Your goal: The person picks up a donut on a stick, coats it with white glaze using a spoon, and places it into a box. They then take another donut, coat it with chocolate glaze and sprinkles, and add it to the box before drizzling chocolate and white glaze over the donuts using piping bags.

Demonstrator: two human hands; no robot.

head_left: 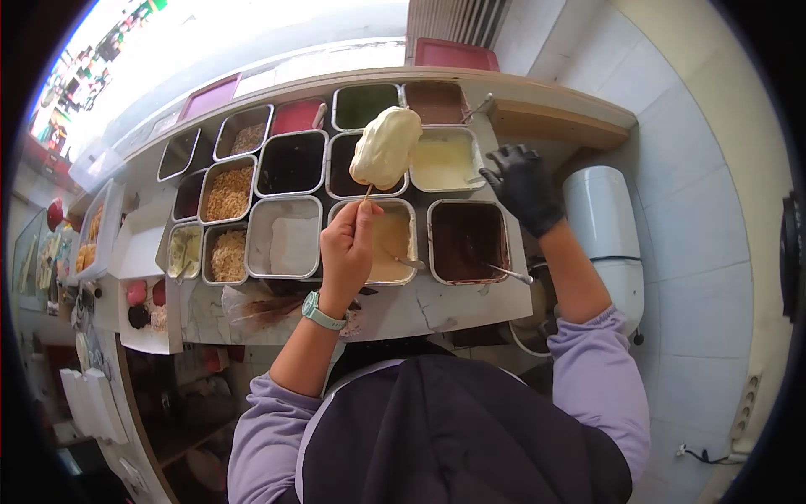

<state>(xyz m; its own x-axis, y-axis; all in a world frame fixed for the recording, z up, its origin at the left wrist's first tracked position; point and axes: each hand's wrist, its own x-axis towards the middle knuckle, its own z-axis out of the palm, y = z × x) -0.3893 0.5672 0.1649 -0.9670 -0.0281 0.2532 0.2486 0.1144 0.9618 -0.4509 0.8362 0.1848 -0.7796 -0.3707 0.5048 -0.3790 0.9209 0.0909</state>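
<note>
My bare left hand [348, 244] pinches a thin wooden stick [368, 194] near its lower end. On the stick stands a lumpy, oblong treat [387, 148], thickly coated in cream-white sauce and held upright over the metal pans. To the right, my right hand [525, 186] wears a black glove; its fingers are spread, with the thumb close to a spoon handle [477, 178] at the edge of the pale yellow sauce pan [443, 160]. Below that sits a pan of dark chocolate sauce [466, 244] with a spoon, beside a tan sauce pan [391, 239].
Chopped nuts fill two pans [228, 191] at the left, near a white box [151, 312] holding colourful pieces. A plastic bag [252, 309] lies on the counter's front edge. At the right stand a white appliance [600, 218] and a tiled wall [697, 218].
</note>
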